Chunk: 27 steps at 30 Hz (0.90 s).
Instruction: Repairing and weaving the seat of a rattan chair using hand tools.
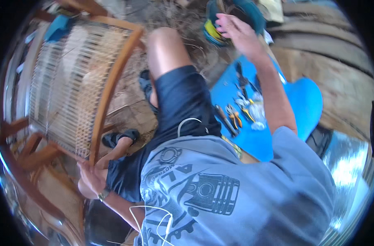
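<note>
A wooden chair frame [106, 96] with a partly woven cane panel [86, 78] stands on the left. Pale strands run across it in long rows, and the weave is denser along the right side. My left hand [91, 177] is closed on the lower corner of that frame. Far from it, at the upper right, my right hand [238, 33] is raised over a teal bucket [258, 16]. Its fingers are bent together and slightly blurred; anything they hold is too small to make out. A yellow patch [212, 30] shows on the bucket's side.
On a blue sheet [252, 141] at my right lie pliers [235, 117], a dark-handled tool [226, 121], several other hand tools and a clear plastic item [258, 117]. A blue cloth [57, 28] hangs on the frame's far corner. Wooden boards [322, 78] lie beyond the sheet.
</note>
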Available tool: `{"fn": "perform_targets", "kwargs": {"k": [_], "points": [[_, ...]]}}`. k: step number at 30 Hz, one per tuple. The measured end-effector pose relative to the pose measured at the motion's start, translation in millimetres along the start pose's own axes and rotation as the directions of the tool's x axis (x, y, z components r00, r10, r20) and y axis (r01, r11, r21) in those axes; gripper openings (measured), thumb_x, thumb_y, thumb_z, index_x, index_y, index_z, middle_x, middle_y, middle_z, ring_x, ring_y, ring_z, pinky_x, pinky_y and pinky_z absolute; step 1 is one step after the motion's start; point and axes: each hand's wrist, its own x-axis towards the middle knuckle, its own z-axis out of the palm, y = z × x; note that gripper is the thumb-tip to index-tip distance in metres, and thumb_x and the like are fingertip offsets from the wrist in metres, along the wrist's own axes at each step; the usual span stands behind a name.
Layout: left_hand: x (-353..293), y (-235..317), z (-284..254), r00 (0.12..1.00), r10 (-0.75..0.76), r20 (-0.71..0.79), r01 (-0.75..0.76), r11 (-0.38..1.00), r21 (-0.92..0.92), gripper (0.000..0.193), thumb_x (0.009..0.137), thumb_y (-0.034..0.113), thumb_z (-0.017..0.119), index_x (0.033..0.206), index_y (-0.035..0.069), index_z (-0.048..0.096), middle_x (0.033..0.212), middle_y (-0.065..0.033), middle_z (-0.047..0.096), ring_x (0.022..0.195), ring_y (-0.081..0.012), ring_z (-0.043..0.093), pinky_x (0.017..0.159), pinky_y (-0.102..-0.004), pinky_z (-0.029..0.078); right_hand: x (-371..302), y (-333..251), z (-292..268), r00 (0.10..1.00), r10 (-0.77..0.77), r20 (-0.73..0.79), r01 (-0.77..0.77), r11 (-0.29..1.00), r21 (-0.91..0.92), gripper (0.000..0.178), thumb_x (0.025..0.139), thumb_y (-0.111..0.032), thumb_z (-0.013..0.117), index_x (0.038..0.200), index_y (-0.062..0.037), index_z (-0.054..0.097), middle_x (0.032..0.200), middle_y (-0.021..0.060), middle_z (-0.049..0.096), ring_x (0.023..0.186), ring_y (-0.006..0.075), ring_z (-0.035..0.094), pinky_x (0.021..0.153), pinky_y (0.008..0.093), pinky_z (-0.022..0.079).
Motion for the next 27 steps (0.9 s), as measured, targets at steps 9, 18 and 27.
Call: {"fn": "perform_targets", "kwargs": {"k": [9,18,27], "points": [[-65.0,50.4,109.2,0.927,0.370,-0.061,-0.338,0.894,0.295,0.061,0.100,0.044,0.068,0.131,-0.006,0.053,0.120,-0.0176,0.064,0.110,-0.0246,0.065,0.096,-0.0363,0.053,-216.9,154.7,-65.8,0.868,0.459,-0.190,-0.496,0.782,-0.378,0.036,0.099,-0.034,0.062,0.104,-0.0004,0.072,0.086,0.0178,0.072,0.086,0.0307,0.071,0.080,0.0429,0.055],[-80.3,67.6,168.3,0.820,0.480,0.314,-0.569,0.744,0.349,0.035,0.105,0.026,0.063,0.126,-0.002,0.063,0.119,-0.0128,0.067,0.110,-0.0187,0.065,0.095,-0.0329,0.054,-292.9,184.4,-13.4,0.787,0.579,-0.212,-0.588,0.600,-0.543,0.027,0.094,-0.027,0.065,0.106,-0.0046,0.073,0.104,0.0219,0.074,0.101,0.0414,0.069,0.089,0.0512,0.054],[-81.2,56.4,179.3,0.745,0.446,0.496,-0.628,0.720,0.296,0.028,0.106,0.015,0.062,0.128,-0.002,0.062,0.122,-0.0113,0.066,0.110,-0.0179,0.064,0.097,-0.0309,0.052,-315.3,193.3,-21.1,0.702,0.656,-0.277,-0.694,0.545,-0.470,0.031,0.094,-0.031,0.065,0.109,-0.0056,0.074,0.105,0.0228,0.073,0.102,0.0411,0.069,0.090,0.0491,0.054]]}}
